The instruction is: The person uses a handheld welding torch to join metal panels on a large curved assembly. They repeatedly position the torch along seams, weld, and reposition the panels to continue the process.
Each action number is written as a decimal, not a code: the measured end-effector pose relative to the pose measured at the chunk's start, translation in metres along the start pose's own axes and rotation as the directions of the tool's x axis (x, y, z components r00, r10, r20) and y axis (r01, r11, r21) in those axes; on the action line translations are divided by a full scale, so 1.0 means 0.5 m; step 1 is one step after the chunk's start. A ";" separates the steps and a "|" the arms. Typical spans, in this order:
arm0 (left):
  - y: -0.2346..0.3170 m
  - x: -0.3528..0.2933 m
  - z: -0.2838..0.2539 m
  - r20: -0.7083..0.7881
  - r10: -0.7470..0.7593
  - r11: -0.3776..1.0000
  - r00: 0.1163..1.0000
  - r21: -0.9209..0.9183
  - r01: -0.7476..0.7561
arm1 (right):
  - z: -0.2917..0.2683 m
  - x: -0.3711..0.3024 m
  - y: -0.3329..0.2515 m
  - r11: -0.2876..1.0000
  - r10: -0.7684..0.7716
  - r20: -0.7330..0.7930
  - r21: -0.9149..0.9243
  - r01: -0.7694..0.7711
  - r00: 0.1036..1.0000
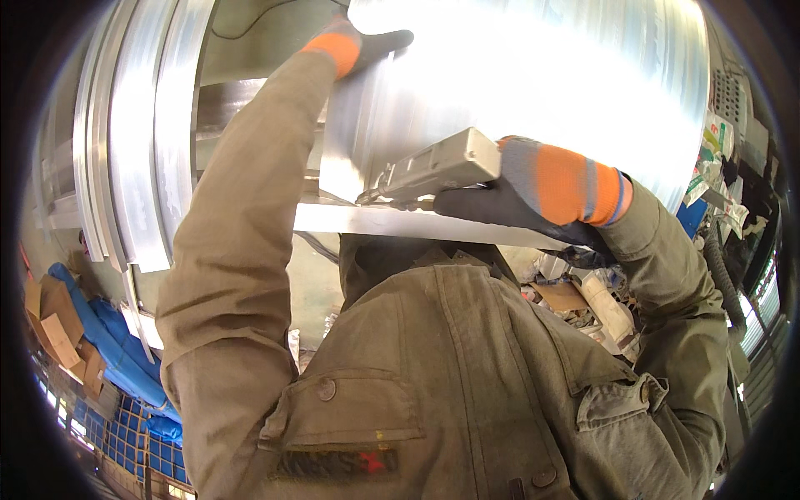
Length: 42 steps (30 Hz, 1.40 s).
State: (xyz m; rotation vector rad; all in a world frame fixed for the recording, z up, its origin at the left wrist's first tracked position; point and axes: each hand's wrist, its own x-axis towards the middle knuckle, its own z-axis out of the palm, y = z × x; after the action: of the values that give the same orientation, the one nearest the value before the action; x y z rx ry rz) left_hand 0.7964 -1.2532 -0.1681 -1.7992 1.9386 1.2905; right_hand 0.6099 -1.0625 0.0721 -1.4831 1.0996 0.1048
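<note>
- At the centre of the frame, a grey boxy hand tool [442, 167] lies at a slant above a pale strip [392, 222], its narrow end pointing left beside the near left corner of a bright ribbed metal panel [533, 83].
- Right of centre, the gloved right hand [537, 179] has its grip closed around the tool's thicker end; whether the tip touches metal cannot be told.
- Near the top edge, the gloved left hand [372, 47] lies at the panel's left side, thumb stretched right; whether its fingers pinch the sheet cannot be told.
- The left arm reaches long and nearly straight up the frame; the right elbow bends at lower right, its forearm angling back toward the centre.
- Good work here would likely mean steadying the panel, seating the tool squarely, and keeping fingers clear of its tip.
</note>
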 end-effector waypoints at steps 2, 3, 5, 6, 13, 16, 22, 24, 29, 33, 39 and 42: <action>-0.052 -0.032 -0.054 -0.128 0.037 0.973 0.991 -0.220 -0.065 | -0.011 -0.019 -0.011 0.983 0.183 0.009 0.028 -0.183 0.983; -0.085 -0.053 -0.098 -0.278 0.043 0.997 0.960 -0.056 -0.060 | -0.015 -0.027 -0.014 0.971 0.233 -0.005 0.059 -0.232 0.972; -0.154 -0.116 -0.172 -0.562 0.165 0.979 0.810 0.194 -0.065 | -0.013 -0.043 -0.017 0.954 0.269 -0.069 0.154 -0.256 0.961; -0.188 -0.146 -0.208 -0.659 0.274 0.941 0.700 0.335 -0.053 | -0.009 -0.049 -0.018 0.944 0.280 -0.106 0.213 -0.253 0.954; -0.307 -0.247 -0.241 -0.561 0.211 0.632 0.800 0.703 0.327 | 0.041 -0.068 -0.025 0.882 0.327 -0.223 0.422 -0.211 0.918; -0.319 -0.242 -0.241 -0.549 0.221 0.626 0.806 0.714 0.314 | 0.053 -0.072 -0.044 0.872 0.302 -0.248 0.462 -0.162 0.920; -0.360 -0.218 -0.261 -0.512 -0.014 0.915 0.859 0.341 0.218 | 0.070 -0.067 -0.047 0.923 0.180 -0.375 0.385 -0.024 0.909; -0.392 -0.211 -0.272 -0.382 0.002 0.978 0.924 0.192 0.077 | 0.087 -0.060 -0.027 0.914 0.149 -0.432 0.403 0.043 0.889; -0.417 -0.206 -0.296 -0.381 -0.129 0.983 0.915 -0.169 0.069 | 0.133 -0.051 0.032 0.992 -0.120 -0.569 -0.043 0.117 0.813; -0.328 -0.235 -0.258 -0.564 -0.196 0.942 0.802 0.119 0.313 | 0.132 -0.062 0.044 0.965 -0.118 -0.490 -0.261 -0.016 0.864; -0.250 -0.264 -0.274 -0.557 -0.242 0.924 0.794 0.117 0.364 | 0.162 -0.077 0.021 0.999 0.012 -0.538 -0.023 -0.029 0.843; -0.264 -0.262 -0.265 -0.564 -0.162 0.973 0.810 0.047 0.227 | 0.185 -0.075 0.051 0.906 -0.284 -0.519 -0.421 0.048 0.806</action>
State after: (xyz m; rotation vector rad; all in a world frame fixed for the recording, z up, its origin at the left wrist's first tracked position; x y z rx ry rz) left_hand 0.9977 -1.2358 -0.0616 -2.4350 1.9493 0.6054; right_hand 0.6201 -0.9617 0.0519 -2.0495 1.4760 -0.2897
